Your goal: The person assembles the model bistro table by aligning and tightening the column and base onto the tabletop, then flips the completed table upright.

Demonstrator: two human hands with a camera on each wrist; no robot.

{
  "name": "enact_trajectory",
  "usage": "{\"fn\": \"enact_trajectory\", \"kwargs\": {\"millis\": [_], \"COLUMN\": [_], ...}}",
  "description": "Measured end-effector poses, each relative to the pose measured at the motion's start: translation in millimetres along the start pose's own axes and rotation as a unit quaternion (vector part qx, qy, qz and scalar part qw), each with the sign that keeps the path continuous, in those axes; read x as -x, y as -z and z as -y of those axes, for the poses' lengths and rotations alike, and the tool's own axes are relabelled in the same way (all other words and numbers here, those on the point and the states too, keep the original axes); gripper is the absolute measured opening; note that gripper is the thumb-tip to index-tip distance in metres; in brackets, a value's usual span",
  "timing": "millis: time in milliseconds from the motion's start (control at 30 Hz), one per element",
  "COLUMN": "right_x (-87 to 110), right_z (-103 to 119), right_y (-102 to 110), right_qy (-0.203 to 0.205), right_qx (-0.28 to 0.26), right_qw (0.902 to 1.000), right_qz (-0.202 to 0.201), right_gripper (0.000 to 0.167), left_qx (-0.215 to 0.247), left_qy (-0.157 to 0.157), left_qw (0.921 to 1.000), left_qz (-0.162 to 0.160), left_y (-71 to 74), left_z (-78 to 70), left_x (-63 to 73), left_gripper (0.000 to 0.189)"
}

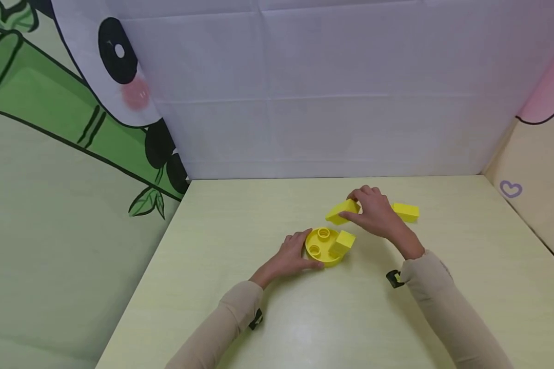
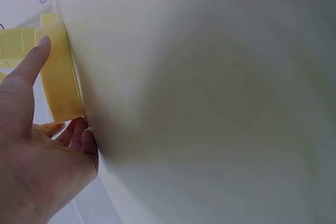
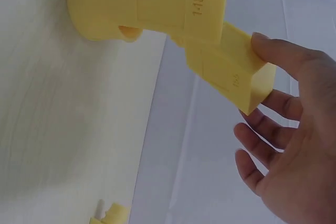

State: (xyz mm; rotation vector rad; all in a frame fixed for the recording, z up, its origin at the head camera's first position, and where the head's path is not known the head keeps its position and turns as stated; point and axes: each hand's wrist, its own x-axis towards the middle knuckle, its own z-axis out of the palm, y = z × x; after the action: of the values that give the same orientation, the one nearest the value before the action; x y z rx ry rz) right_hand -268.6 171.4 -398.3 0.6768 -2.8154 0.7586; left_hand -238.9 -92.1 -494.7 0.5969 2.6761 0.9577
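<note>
A shallow round yellow base (image 1: 324, 246) with raised ring sockets lies on the table. My left hand (image 1: 293, 255) grips its left side, thumb and fingers on the rim; the left wrist view shows the thumb against the base's wall (image 2: 60, 85). One yellow block (image 1: 344, 242) stands in the base on its right side, marked 148 in the right wrist view. Above and just beyond the base, my right hand (image 1: 374, 211) pinches a second yellow block (image 1: 339, 212) by one end, tilted and off the table. Its small raised marking (image 3: 235, 81) is hard to read.
A third yellow block (image 1: 407, 212) lies on the pale wooden table (image 1: 332, 318) behind my right hand. A white cloth wall (image 1: 328, 128) rises at the table's back edge. Printed panels stand at left and right.
</note>
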Motion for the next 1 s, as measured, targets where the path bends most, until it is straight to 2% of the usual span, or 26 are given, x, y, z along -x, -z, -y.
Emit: {"fn": "enact_trajectory", "kwargs": {"millis": [167,300,500,667,900,1000], "right_x": [-14.9,-21.5,-30.6,-37.5,-40.0,-40.2], "right_z": [4,5,8,19,26,30], "right_y": [-2,-6,-8,-13,-25,-29], "right_qy": [0.016,0.016,0.012,0.017,0.006,-0.011], "right_qx": [0.022,0.042,0.064,0.077,0.105,0.113], "right_qw": [0.9965,0.9933,0.9912,0.9889,0.9892,0.9892], "right_qz": [0.08,0.107,0.115,0.126,0.102,0.093], "right_gripper": [0.044,0.046,0.046,0.046,0.051,0.052], "left_qx": [-0.004,-0.004,-0.004,-0.002,-0.004,-0.004], "left_qy": [0.002,0.007,0.018,0.021,0.017,0.017], "left_qw": [1.0,1.0,0.9998,0.9998,0.9998,0.9998], "left_qz": [-0.001,-0.003,-0.007,-0.005,-0.007,-0.006], "left_y": [-3.1,-4.9,-6.5,-6.3,-7.1,-6.9], "left_z": [-1.4,-3.9,-8.5,-6.6,-6.6,-6.1], "left_x": [-5.1,-8.8,-14.7,-15.7,-18.1,-17.8], "left_gripper": [0.102,0.103,0.103,0.103,0.103,0.103]}}
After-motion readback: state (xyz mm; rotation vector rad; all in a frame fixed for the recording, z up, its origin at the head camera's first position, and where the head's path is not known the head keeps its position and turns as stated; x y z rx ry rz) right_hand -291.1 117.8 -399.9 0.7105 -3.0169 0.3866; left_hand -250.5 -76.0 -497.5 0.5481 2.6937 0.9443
